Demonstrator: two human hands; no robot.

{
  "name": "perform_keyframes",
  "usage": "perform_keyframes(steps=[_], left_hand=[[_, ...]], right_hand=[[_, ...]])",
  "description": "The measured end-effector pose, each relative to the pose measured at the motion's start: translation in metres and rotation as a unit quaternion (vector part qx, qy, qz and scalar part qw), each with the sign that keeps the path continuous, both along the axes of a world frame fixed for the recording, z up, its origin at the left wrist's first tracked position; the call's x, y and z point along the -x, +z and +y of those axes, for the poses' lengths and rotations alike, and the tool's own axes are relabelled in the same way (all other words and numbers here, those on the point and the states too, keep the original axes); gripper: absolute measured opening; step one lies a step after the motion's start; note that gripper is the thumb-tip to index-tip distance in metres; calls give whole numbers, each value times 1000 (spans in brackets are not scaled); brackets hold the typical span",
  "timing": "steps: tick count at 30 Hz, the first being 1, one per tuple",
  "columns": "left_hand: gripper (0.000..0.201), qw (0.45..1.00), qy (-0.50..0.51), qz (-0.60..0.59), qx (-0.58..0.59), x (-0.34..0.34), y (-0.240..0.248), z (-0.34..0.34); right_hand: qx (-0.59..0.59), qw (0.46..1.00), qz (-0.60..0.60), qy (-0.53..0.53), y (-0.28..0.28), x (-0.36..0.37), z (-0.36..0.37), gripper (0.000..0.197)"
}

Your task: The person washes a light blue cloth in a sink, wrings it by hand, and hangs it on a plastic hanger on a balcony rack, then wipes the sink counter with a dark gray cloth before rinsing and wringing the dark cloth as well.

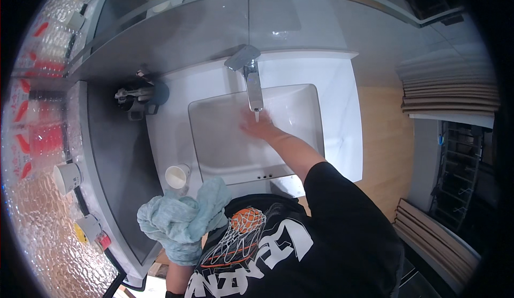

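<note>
Sink [217, 137], right hand [258, 129] under faucet [254, 86]

Soft light, glints on faucet [254, 86] — right grip [259, 128] motion-blurred — outer edges bowed, corners black.

The cloth [179, 220] is pale blue-green, the cup [177, 176] near-white, the tap [254, 90] shiny silver. The sink [211, 137] is off-white, and the desk [342, 129] white with faint grey veining. The black shirt [353, 217] carries an orange ball [246, 219], a white net [239, 241] and bold white lettering [297, 239]. The floor [385, 132] is light tan.
</note>
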State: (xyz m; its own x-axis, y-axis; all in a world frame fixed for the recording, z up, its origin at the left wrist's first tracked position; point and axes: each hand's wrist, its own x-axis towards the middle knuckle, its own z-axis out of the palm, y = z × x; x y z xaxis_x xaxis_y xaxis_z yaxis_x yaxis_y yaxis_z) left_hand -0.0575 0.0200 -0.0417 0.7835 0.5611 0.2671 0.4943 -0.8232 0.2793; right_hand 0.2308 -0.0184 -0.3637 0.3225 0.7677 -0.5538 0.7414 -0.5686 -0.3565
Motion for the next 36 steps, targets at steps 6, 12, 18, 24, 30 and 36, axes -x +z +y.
perform_keyframes(steps=[6, 12, 18, 24, 30, 36], left_hand=[[34, 1000, -7, -2, 6, -1, -2, 0], [34, 1000, -4, -5, 5, -2, -1, -2], [35, 1000, -8, -5, 3, -3, 0, -3], [35, 1000, -9, -8, 1, -3, 1, -7], [36, 1000, -10, -12, -2, -2, -1, -9], [36, 1000, -3, -13, -5, 1, 0, -14]], right_hand=[[-64, 989, -9, 129, -1, -21, -27, 70], [-52, 989, -97, 98, 7, -8, -54, 74], [-105, 984, -118, 77, -15, -1, -69, 69], [-84, 982, -141, 91, -10, 1, -63, 71], [-30, 981, -137, 131, -1, -1, -42, 74], [-16, 988, -102, 117, 8, 1, -43, 74]])
